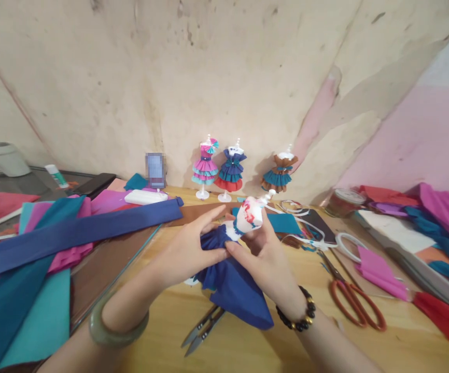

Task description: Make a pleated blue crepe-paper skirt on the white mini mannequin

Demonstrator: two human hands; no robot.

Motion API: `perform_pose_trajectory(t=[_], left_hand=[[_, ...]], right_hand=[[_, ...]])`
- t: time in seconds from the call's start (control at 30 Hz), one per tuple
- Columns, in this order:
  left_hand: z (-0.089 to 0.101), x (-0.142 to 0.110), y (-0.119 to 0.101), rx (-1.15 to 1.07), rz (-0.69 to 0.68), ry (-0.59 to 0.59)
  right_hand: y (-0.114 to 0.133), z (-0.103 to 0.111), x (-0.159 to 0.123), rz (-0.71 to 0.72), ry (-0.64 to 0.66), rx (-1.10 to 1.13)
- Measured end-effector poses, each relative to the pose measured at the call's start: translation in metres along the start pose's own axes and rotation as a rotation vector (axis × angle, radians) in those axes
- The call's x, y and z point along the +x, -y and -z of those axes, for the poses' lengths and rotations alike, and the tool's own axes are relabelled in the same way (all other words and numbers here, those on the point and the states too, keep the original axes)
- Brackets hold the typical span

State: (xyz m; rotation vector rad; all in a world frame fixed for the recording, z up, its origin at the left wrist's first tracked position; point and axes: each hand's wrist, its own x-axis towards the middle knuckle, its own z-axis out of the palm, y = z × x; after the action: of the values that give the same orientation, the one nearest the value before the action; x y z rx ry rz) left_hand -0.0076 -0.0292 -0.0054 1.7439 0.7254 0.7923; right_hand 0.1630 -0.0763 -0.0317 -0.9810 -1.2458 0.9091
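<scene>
A small white dress form (pixel 250 216) with a red print on its chest leans to the right between my hands. Dark blue fabric (pixel 243 292) is gathered at its waist, and a long loose end hangs toward the table. My left hand (pixel 189 246) pinches the gathered fabric from the left, thumb at the waist. My right hand (pixel 261 254) closes round the form and fabric from the right, its thumb tip meeting the left thumb. The right fingers behind the form are partly hidden. Thread snips (pixel 203 329) lie on the table below the fabric.
Three dressed mini forms (pixel 233 168) stand by the wall. Orange-handled scissors (pixel 354 298) lie at right, near white cord (pixel 313 233) and a pink fabric roll (pixel 382 272). A long blue strip (pixel 80 233) crosses coloured cloth at left. A glue stick (pixel 56 176) stands behind.
</scene>
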Motion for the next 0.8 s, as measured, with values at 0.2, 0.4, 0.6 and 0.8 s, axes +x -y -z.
perform_pose_trajectory(t=[0.2, 0.4, 0.6, 0.8], left_hand=[[0.0, 0.0, 0.0, 0.034, 0.022, -0.039], [-0.001, 0.001, 0.001, -0.007, 0.059, -0.061], [0.002, 0.005, -0.005, -0.183, 0.159, -0.102], [0.01, 0.004, -0.001, -0.154, 0.245, -0.047]], right_hand=[[-0.006, 0.0, -0.001, 0.053, 0.042, -0.034], [-0.006, 0.013, 0.005, 0.084, 0.066, -0.127], [-0.001, 0.022, 0.016, -0.277, 0.11, 0.094], [-0.005, 0.026, 0.021, -0.359, 0.103, 0.147]])
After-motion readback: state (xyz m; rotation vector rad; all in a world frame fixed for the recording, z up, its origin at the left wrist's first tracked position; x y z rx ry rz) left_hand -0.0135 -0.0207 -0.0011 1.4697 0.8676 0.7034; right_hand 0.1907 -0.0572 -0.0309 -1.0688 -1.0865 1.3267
